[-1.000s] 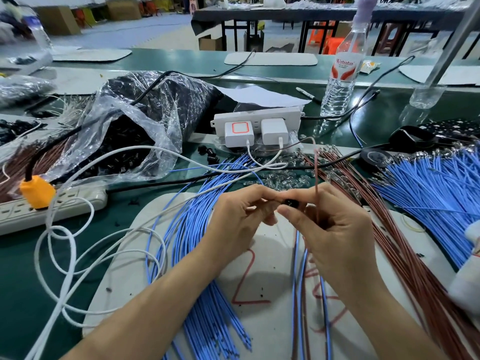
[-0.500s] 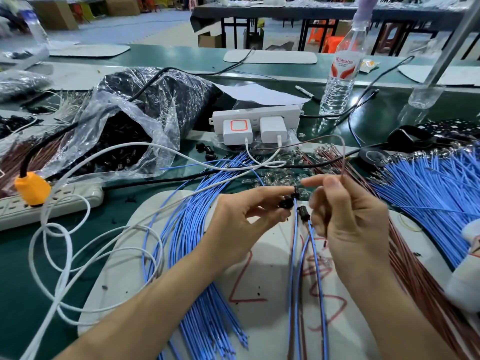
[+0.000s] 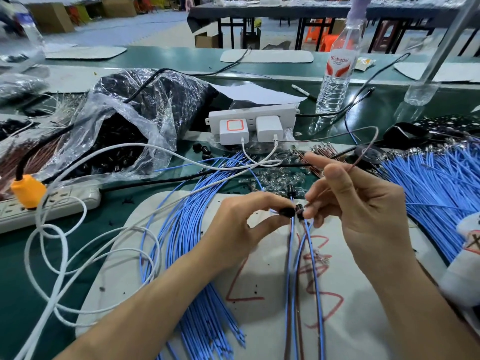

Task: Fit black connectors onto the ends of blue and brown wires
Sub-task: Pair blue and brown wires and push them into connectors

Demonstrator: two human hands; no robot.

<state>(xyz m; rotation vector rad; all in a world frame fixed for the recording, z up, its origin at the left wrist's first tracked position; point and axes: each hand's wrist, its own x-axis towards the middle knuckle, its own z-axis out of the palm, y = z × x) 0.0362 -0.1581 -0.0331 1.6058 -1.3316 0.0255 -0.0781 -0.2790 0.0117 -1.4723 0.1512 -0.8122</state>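
1. Two black connectors meet over the work mat: one (image 3: 286, 212) pinched between thumb and forefinger of the left hand (image 3: 244, 224), the second (image 3: 300, 207) just beside it at the right fingertips.
2. Blue wires (image 3: 315, 268) hang from that cluster toward the near edge, with a dark brown lead alongside.
3. One brown wire (image 3: 362, 156) loops up and away from the right hand (image 3: 363, 214), which grips it in curled fingers near its end. The forefinger points straight out, free.
4. Step in hand, by judgement: seating the brown wire's terminal in a connector. Whether the terminal has entered yet is too small to tell.
5. Handling advice: grip close behind the terminal so the thin lead does not buckle. Hold the connector steady, line the tip up with its opening, and push straight. Keep the loop clear of the hanging blue wires.
6. White mat (image 3: 259, 320), marked in red, lies under both hands on the green table (image 3: 15, 281).
7. Loose blue bundles lie left (image 3: 181, 242) and right (image 3: 436, 190).
8. Clear plastic bag (image 3: 124, 131) of black connectors sits beyond, left.
9. Power strip (image 3: 249, 118) and water bottle (image 3: 335, 81) stand well behind.
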